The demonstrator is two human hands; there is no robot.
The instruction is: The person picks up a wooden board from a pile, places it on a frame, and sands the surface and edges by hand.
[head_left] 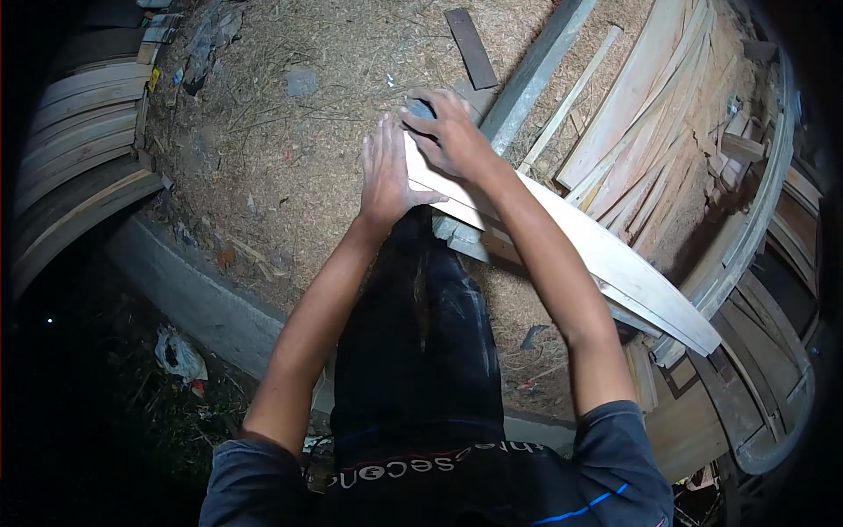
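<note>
Nearest: dark trousers [413, 351] of the person, standing on sawdust-covered ground [290, 158]; long pale planed wooden board [606, 255] runs from bottom right up to the hands, apparently resting on a grey metal rail [536, 75], likely for support; left hand [386, 176] lies flat, fingers extended, grip open, pressing the board's near end, seemingly to steady it; right hand [452, 136] curls over the end, grip closed on board; beyond, stack of thin pale wood strips [650, 132]; far left, curved stacked planks [79, 158].
</note>
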